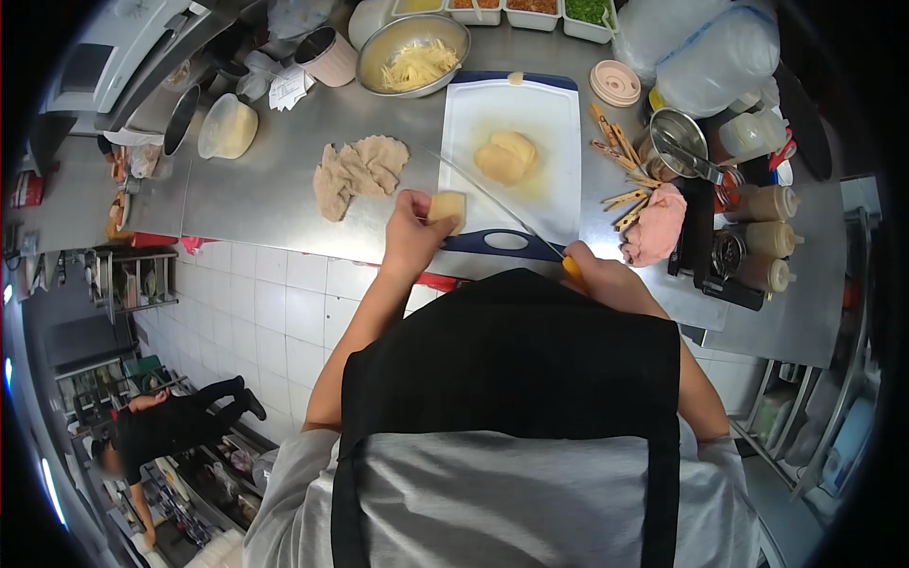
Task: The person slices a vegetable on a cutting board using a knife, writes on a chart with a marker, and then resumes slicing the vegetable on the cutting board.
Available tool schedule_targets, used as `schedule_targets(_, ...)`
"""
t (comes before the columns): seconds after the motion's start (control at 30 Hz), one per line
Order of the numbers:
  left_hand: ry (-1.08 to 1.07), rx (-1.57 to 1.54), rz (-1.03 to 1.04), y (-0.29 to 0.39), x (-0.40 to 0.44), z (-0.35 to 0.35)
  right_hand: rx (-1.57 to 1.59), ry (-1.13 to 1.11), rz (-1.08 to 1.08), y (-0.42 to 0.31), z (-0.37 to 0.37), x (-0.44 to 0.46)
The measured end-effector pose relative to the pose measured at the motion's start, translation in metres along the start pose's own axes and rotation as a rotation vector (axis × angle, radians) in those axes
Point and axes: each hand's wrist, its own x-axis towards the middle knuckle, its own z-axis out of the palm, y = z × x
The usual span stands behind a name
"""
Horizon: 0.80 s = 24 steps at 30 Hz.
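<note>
While pinching a pale yellow block between the thumb and fingers of the left hand, gripped a long knife by its yellow handle with the right hand curled closed around it; held the block at the near left corner of a white cutting board, overlapping the edge; slanted the blade across the board, away and to the left, with its tip past the left side; could not tell blade touching board from blade hovering just above; just beyond the blade, saw rounded yellow pieces on the board, apparently overlapping, amid a yellowish stain; wore a black apron over a grey shirt; near the left hand, had a crumpled beige cloth on the steel worktop, and farther left a plastic tub; past the board's far left corner, saw a metal bowl of pale yellow strips; to the right of the board, had a round pink lid, wooden clothespins, a metal pot and a crumpled pink cloth; farther right, saw squeeze bottles; along the far edge, had white containers of chopped food; well apart, across the tiled floor to the left, saw another person in dark clothing.
</note>
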Motion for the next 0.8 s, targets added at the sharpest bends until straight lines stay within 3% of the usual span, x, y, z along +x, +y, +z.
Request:
schedule_targets(0.07,-0.067,-0.403,-0.125,0.006,-0.004,0.014,-0.019,-0.040,-0.016,0.002,-0.002,0.006)
schedule_targets(0.3,-0.108,-0.843,-0.351,0.026,-0.006,0.042,-0.109,-0.159,0.037,0.003,-0.016,0.018)
schedule_targets(0.57,0.026,-0.747,-0.276,0.030,-0.012,0.049,-0.216,-0.123,0.014,0.012,-0.007,0.022)
schedule_targets(0.67,0.019,-0.802,-0.314,0.025,-0.012,0.046,-0.212,-0.147,0.175,-0.011,-0.015,0.009)
schedule_targets(0.8,0.037,-0.908,-0.344,0.026,-0.014,0.045,-0.166,-0.199,0.191,-0.023,-0.029,-0.010)
